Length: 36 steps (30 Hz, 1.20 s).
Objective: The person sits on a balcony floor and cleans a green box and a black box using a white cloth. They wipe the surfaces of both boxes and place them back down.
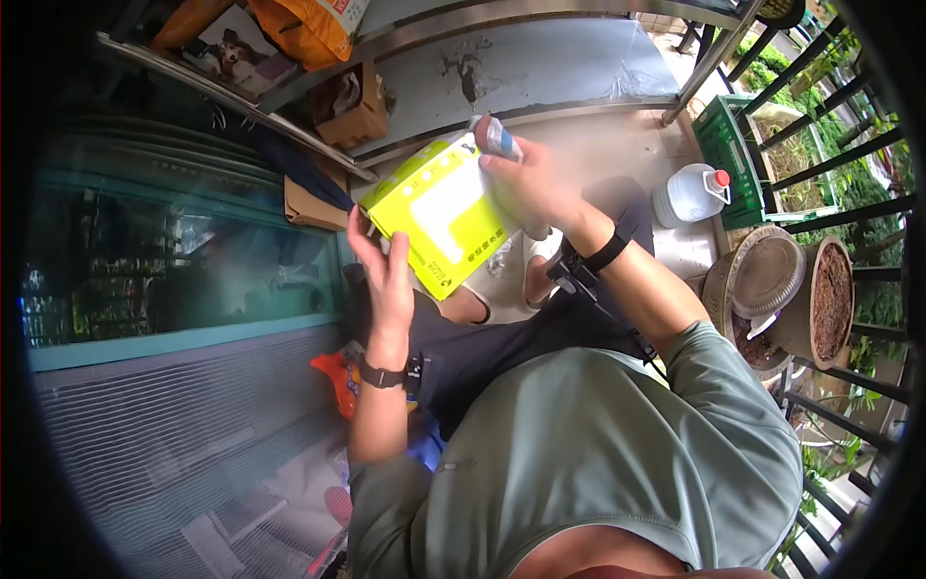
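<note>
A bright yellow-green cardboard box (434,217) with printing is held tilted in front of me, above my lap. My left hand (387,271) grips its left end, with the thumb on the front face and fingers around the edge. At the box's upper right, my right hand (532,181) holds a striped cloth (498,139) in grey, blue and brown against the box. Part of the cloth is hidden by my fingers. Glare washes out much of the box's front.
A metal rack shelf (550,65) stands ahead, with a small cardboard box (362,108) at its left. To the right are a water jug (687,195) with a red cap, a green crate (731,159), a pot of soil (832,304) and a railing. A glass panel (181,275) stands left.
</note>
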Each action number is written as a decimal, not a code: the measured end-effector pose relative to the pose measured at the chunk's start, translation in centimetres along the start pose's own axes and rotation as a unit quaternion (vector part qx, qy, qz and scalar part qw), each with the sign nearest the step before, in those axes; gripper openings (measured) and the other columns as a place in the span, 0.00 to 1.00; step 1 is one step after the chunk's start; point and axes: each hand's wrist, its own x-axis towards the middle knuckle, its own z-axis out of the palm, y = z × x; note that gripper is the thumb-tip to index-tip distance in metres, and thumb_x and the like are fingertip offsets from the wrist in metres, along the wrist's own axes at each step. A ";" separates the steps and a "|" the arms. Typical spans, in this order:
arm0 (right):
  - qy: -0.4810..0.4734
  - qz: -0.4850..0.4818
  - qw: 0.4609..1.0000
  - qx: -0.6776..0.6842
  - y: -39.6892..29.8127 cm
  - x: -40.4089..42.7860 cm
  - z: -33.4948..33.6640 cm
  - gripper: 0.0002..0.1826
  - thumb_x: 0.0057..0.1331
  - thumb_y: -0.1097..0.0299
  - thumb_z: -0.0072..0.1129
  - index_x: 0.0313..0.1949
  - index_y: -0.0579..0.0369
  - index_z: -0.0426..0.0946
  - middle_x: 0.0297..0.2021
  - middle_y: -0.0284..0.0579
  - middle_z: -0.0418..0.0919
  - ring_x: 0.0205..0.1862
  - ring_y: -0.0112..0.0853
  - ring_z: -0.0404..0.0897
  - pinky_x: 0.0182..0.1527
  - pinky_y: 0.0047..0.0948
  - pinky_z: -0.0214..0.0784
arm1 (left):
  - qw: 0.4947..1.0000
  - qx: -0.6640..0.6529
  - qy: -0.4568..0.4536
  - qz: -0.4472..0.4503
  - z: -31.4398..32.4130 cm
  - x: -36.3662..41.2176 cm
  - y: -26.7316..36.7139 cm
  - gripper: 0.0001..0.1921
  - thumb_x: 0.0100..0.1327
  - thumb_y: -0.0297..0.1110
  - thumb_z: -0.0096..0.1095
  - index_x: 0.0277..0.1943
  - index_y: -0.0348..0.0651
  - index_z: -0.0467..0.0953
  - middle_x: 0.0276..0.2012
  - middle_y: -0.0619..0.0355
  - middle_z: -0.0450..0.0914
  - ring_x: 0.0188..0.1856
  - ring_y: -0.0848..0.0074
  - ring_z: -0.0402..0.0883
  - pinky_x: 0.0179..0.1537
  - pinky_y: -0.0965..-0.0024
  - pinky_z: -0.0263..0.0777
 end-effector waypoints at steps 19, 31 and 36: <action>-0.078 -0.483 0.804 -0.339 2.4 -4.4 8.2 0.24 0.51 0.70 0.66 0.51 0.53 0.82 0.52 0.50 0.81 0.54 0.47 0.79 0.57 0.46 0.73 | 0.939 -0.299 0.024 -0.169 -1.3 0.7 -6.9 0.21 0.80 0.44 0.48 0.68 0.43 0.66 0.61 0.56 0.76 0.61 0.69 0.78 0.61 0.64 0.73; 0.061 0.038 0.996 0.059 3.7 3.6 0.2 0.09 0.69 0.70 0.59 0.45 0.57 0.85 0.36 0.41 0.87 0.34 0.33 0.86 0.38 0.33 0.79 | 0.938 -0.250 0.181 -0.155 -2.9 0.0 -4.8 0.31 0.77 0.55 0.51 0.72 0.42 0.66 0.67 0.54 0.74 0.67 0.64 0.74 0.68 0.56 0.66; 0.106 -0.164 0.978 0.069 3.2 0.9 2.1 0.14 0.71 0.68 0.59 0.53 0.56 0.81 0.51 0.42 0.84 0.54 0.32 0.81 0.58 0.35 0.73 | 0.895 -0.347 0.176 -0.219 0.0 0.2 -4.2 0.34 0.76 0.62 0.43 0.74 0.48 0.66 0.69 0.56 0.73 0.70 0.61 0.72 0.68 0.51 0.67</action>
